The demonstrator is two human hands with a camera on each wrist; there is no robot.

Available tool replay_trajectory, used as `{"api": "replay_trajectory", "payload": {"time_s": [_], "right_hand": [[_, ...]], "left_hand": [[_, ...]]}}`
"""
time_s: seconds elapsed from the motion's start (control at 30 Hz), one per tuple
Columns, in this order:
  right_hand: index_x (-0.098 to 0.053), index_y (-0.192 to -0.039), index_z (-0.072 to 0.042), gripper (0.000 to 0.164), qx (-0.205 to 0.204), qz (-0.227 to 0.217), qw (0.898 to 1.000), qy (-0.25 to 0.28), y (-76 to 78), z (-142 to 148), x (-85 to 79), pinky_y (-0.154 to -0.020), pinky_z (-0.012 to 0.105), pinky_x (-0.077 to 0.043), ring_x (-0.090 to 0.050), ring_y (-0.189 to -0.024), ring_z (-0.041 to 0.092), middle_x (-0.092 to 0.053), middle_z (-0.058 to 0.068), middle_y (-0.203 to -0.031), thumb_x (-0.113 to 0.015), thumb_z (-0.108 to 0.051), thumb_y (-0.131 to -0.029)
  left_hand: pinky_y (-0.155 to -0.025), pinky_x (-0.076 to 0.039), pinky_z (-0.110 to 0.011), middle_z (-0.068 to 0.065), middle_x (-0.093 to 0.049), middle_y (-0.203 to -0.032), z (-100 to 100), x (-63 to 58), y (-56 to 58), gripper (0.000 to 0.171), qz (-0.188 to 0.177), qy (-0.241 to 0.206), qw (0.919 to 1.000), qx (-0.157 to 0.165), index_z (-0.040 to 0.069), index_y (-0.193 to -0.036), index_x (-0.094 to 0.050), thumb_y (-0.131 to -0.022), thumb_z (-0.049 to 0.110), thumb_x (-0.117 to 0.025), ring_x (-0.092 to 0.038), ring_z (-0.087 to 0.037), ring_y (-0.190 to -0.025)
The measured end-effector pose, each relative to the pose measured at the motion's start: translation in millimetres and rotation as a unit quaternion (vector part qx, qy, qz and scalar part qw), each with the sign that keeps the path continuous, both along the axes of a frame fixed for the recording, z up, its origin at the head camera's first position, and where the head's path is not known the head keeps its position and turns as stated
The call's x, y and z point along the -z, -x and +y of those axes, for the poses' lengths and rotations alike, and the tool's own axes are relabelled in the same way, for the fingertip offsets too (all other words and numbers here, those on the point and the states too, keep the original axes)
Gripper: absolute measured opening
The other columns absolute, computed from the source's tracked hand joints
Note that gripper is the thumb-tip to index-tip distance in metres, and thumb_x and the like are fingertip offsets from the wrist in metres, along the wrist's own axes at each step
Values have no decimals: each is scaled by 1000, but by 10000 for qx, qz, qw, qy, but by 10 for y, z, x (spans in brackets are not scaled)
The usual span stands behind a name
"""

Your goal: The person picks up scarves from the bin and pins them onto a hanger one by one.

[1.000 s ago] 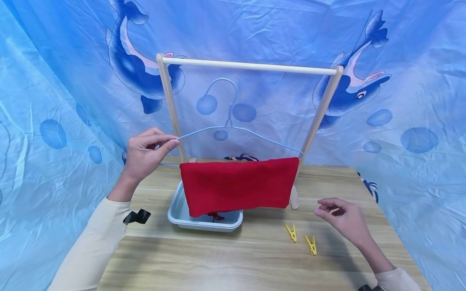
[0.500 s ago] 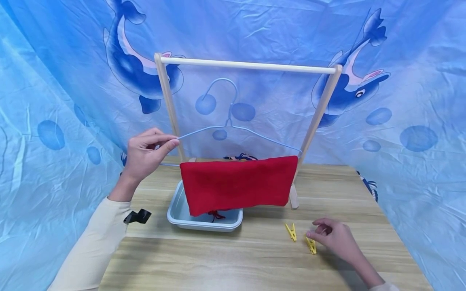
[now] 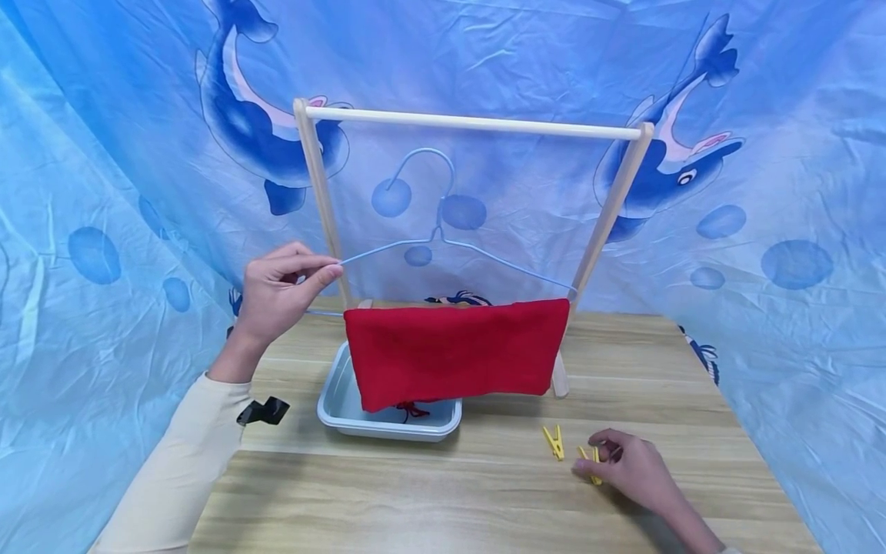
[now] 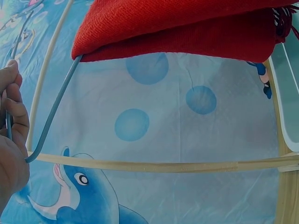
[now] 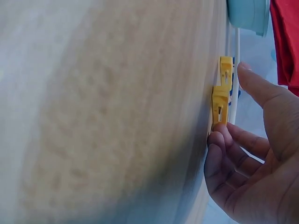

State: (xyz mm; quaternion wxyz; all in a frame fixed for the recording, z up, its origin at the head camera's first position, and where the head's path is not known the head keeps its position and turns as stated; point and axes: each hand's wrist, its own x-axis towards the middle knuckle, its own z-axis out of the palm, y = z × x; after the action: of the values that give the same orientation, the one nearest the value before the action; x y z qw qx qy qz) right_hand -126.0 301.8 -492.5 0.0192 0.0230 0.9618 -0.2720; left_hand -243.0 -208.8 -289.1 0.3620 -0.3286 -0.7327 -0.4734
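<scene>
Hanger (image 4: 50, 115) pinched in my left hand (image 3: 277, 296); my right hand (image 3: 633, 467) parted around a yellow peg (image 5: 220, 105).
Head view: the folded red cloth (image 3: 457, 350) hangs on the hanger, partly above the tray (image 3: 388, 431); the peg is at the table (image 3: 415, 508). Left wrist: my fingers curl at the wire. Right wrist: my thumb stands apart from the peg, fingertips at its end.

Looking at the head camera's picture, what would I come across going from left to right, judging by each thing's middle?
Left hand → red cloth → left yellow clip → right hand.
</scene>
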Motion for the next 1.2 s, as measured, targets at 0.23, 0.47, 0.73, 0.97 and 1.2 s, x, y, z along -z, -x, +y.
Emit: {"api": "replay_trajectory", "payload": {"time_s": [0.23,0.47,0.73,0.97,1.2], "right_hand": [[-70,-98,-14,63,18,14,9999,-168,12,-61,38,-56,22,-38,-48,-65,8,-53,-7,-70,-81,-62,-58],[-70,-93,-14,50,-142,265,9989,-365,17,-97,72,-55,23,-36,-45,-63,8,-51,-7,-68,-84,-51,-63],[-72,-93,-14,32,-290,337,9989,-164,8,-67,44,-54,22,-37,-45,-62,6,-51,-7,-68,-82,-35,-72],[-71,-102,-7,32,-512,783,9944,487,53,-46,-143,-56,22,-47,-54,-65,5,-57,-6,-74,-78,-29,-80],[-70,-101,-16,28,-922,1444,9833,617,129,-117,-483,-59,22,-50,-55,-69,4,-60,-10,-77,-79,-32,-79]], "left_hand": [[-48,-23,-20,-1,-60,-70,-7,-4,5,22,56,2,10000,49,0,-86,-76,-69,-15,-76,-40,-7,-58],[-47,-22,-20,-2,-59,-70,-8,4,18,22,96,-11,9999,113,-1,-86,-76,-69,-15,-76,-40,-6,-58],[-47,-23,-20,0,-59,-70,-1,0,-9,23,25,23,10000,64,1,-87,-77,-70,-14,-77,-40,-7,-58],[-47,-23,-20,-3,-59,-70,89,-112,-142,20,18,26,10000,24,-4,-86,-75,-71,-16,-74,-39,-7,-58],[-48,-24,-20,-6,-59,-69,161,-200,-228,18,49,9,10000,35,-5,-85,-74,-71,-16,-73,-40,-7,-58]]}}
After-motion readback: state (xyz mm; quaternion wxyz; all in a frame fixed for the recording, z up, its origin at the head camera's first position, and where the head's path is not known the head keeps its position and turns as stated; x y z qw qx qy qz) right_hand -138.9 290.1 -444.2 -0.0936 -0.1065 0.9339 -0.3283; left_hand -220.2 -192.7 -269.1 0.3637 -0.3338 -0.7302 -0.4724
